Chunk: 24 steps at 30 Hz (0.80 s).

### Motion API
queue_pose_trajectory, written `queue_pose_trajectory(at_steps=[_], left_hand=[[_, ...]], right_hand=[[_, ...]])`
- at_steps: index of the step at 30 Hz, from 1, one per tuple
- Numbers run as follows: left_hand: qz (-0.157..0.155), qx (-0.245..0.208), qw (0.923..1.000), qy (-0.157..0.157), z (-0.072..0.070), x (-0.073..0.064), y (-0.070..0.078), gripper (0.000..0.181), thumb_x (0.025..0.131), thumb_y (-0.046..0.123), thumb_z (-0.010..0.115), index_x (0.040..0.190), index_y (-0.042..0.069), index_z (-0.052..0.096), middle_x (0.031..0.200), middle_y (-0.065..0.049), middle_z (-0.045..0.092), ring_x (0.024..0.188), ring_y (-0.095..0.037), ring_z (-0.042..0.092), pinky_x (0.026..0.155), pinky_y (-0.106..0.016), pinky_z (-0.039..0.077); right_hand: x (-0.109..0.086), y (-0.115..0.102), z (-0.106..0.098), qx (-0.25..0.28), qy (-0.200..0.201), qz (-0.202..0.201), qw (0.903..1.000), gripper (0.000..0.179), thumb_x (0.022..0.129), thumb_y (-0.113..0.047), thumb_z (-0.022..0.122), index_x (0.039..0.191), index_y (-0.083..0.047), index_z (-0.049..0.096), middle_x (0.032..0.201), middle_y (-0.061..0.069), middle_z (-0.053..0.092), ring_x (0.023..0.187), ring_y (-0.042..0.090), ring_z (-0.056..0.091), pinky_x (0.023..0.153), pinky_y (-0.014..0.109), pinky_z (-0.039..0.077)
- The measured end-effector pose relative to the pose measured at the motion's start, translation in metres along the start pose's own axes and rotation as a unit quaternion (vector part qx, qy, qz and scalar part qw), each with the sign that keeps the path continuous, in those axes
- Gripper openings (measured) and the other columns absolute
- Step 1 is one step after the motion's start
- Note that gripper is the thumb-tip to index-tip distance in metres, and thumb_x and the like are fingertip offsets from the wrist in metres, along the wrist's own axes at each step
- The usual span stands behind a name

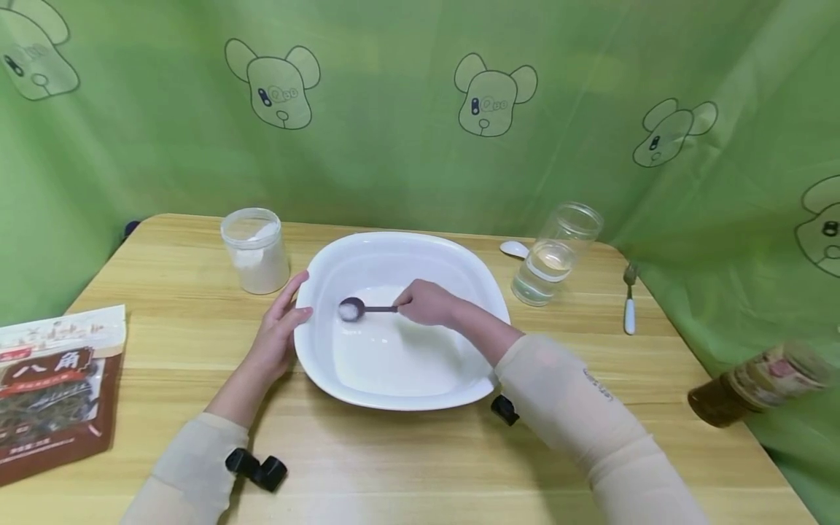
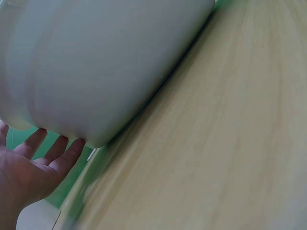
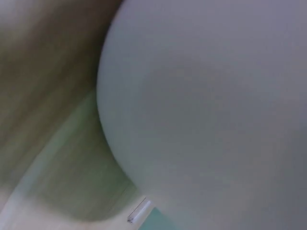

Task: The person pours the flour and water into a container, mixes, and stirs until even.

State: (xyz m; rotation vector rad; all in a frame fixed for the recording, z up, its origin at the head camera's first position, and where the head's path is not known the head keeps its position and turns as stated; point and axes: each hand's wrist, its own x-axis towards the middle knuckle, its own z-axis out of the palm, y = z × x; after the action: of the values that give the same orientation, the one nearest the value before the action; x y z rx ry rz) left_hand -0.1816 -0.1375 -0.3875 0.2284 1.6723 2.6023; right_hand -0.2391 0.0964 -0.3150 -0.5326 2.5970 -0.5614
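Observation:
A white basin (image 1: 400,397) stands in the middle of the wooden table. My left hand (image 1: 278,339) holds its left side, the thumb at the rim. In the left wrist view, the fingertips (image 2: 76,143) of that hand touch the basin's outer wall (image 2: 105,62). Over the inside of the basin, my right hand (image 1: 429,302) grips a dark spoon (image 1: 380,309) by its handle. White powder (image 1: 348,312) lies in the spoon's bowl, which points left. The right wrist view shows the basin's wall (image 3: 201,105) close up, with the right hand out of sight.
Behind my left hand stands a clear jar (image 1: 259,255) of white powder. A glass (image 1: 551,259) of clear liquid and a white spoon (image 1: 514,249) are at back right. Farther right are a fork (image 1: 630,299) and a brown bottle (image 1: 755,385). A brown package (image 1: 62,394) lies left.

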Motion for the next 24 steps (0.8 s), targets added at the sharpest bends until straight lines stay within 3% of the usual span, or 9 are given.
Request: queue_pose_trajectory(at_steps=[3,6,10,13,17,24], left_hand=[[0.002,-0.001,1.0,-0.001,0.0,0.0,0.001,0.058,0.081,0.0,0.042,0.136,0.014,0.028,0.123,-0.016,0.035,0.093,-0.019,0.052,0.073,-0.03,0.05],[0.001,0.001,1.0,-0.002,-0.001,-0.001,0.001,0.058,0.081,0.0,0.042,0.136,0.014,0.028,0.123,-0.015,0.035,0.094,-0.019,0.051,0.073,-0.03,0.049],[-0.002,0.004,1.0,-0.002,0.0,0.0,0.001,0.059,0.081,0.002,0.043,0.136,0.015,0.027,0.125,-0.015,0.035,0.095,-0.02,0.051,0.073,-0.031,0.05],[-0.001,0.007,1.0,-0.003,0.0,0.0,0.001,0.059,0.081,0.003,0.043,0.136,0.016,0.027,0.126,-0.015,0.034,0.095,-0.021,0.05,0.072,-0.031,0.05],[-0.001,0.008,1.0,-0.003,0.0,0.0,0.001,0.058,0.081,0.002,0.043,0.136,0.015,0.027,0.126,-0.014,0.033,0.097,-0.023,0.049,0.072,-0.032,0.05],[-0.006,0.012,0.9999,0.001,-0.001,0.0,0.0,0.058,0.082,0.002,0.043,0.136,0.016,0.027,0.127,-0.015,0.033,0.096,-0.022,0.05,0.071,-0.031,0.05]], right_hand=[[-0.012,-0.002,0.003,0.047,-0.059,-0.011,0.9971,0.025,0.081,-0.005,0.048,0.101,-0.003,0.064,0.073,0.004,0.059,0.051,0.009,0.038,0.045,0.017,0.032],[-0.031,0.002,-0.002,0.069,-0.127,-0.029,0.9891,0.023,0.08,-0.003,0.05,0.096,-0.004,0.066,0.053,-0.001,0.043,0.044,0.007,0.03,0.04,0.016,0.024],[-0.054,0.018,-0.017,0.02,-0.165,-0.072,0.9834,0.024,0.077,-0.003,0.05,0.089,-0.009,0.069,0.049,-0.006,0.038,0.045,0.005,0.031,0.042,0.016,0.028],[-0.065,0.031,-0.032,-0.022,-0.137,-0.073,0.9876,0.025,0.074,-0.003,0.049,0.084,-0.008,0.07,0.055,-0.005,0.049,0.05,0.007,0.037,0.048,0.019,0.036],[-0.067,0.043,-0.052,-0.064,-0.075,-0.03,0.9947,0.026,0.074,0.0,0.046,0.088,-0.002,0.068,0.073,0.006,0.061,0.054,0.012,0.042,0.052,0.023,0.039],[-0.044,0.051,-0.057,-0.101,0.027,0.047,0.9934,0.029,0.078,-0.003,0.042,0.096,0.0,0.065,0.084,0.01,0.061,0.063,0.018,0.049,0.054,0.026,0.041]])
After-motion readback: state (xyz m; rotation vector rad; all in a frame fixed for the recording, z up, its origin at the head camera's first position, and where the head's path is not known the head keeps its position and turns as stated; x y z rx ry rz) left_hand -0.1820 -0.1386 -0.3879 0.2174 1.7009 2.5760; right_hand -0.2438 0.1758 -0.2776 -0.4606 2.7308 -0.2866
